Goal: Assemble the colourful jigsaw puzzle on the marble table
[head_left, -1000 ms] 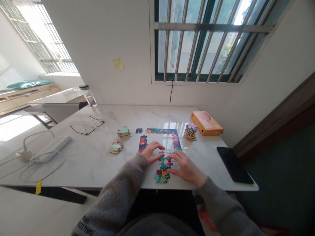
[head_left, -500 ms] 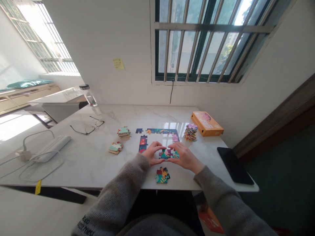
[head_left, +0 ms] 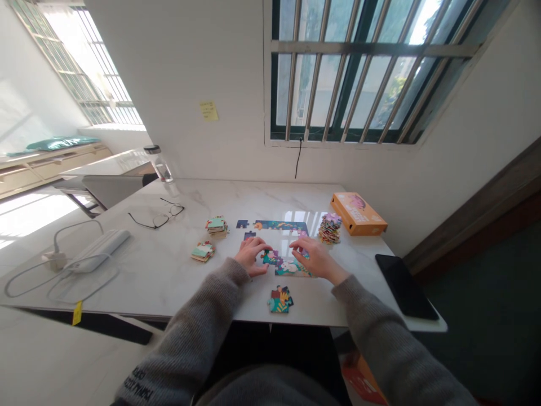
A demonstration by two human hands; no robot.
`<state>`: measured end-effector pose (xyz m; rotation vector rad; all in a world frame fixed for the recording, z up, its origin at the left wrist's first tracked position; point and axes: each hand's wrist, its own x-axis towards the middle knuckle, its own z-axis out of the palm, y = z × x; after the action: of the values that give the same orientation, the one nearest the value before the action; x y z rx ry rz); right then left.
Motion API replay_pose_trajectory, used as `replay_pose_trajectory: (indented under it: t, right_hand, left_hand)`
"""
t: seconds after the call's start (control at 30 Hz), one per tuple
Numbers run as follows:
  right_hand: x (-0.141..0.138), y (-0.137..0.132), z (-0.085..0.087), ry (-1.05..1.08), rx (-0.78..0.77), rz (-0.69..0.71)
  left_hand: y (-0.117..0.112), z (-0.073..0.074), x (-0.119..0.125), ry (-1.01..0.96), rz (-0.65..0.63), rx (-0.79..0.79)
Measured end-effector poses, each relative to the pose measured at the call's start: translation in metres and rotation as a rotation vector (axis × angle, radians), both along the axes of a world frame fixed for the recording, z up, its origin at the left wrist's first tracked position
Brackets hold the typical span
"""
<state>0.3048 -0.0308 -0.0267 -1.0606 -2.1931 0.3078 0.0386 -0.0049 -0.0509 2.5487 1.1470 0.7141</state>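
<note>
My left hand (head_left: 252, 256) has its thumb and fingers around the left side of a green and purple puzzle piece (head_left: 270, 257). Just to the right of that piece lies the bottom strip of joined puzzle pieces (head_left: 293, 268), green with a pale figure. My right hand (head_left: 311, 256) is above the right side of the puzzle, fingers apart and holding nothing. The top strip (head_left: 279, 225) runs behind both hands, and a dark corner piece (head_left: 242, 224) sits apart at its left. My left hand hides much of the left column (head_left: 249, 235). Closer to me lies a small cluster of loose pieces (head_left: 279, 300).
Puzzle pieces are stacked at the left (head_left: 216, 225), nearer left (head_left: 203, 251) and right (head_left: 329, 228). An orange box (head_left: 358, 213) and a black phone (head_left: 406, 285) lie at the right. Glasses (head_left: 158, 219), a bottle (head_left: 159, 163) and a power strip (head_left: 99, 251) are on the left.
My left hand has moved left with the green and purple piece, which now sits apart from the bottom strip. My right hand has opened and come away from the strip's edge.
</note>
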Motion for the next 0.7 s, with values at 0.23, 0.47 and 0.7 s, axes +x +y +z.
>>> replay_pose_trajectory:
  t: [0.23, 0.47, 0.7]
  right_hand:
    - [-0.015, -0.002, -0.03, 0.055, -0.045, -0.022]
    - [-0.026, -0.019, -0.036, -0.008, -0.099, 0.046]
    - [-0.027, -0.023, -0.034, -0.097, -0.061, 0.049]
  left_hand:
    - [-0.01, -0.007, -0.01, 0.064, -0.002, -0.015]
    - [-0.013, -0.02, -0.006, 0.074, 0.021, -0.026]
    - [-0.01, -0.026, -0.005, 0.097, 0.045, -0.022]
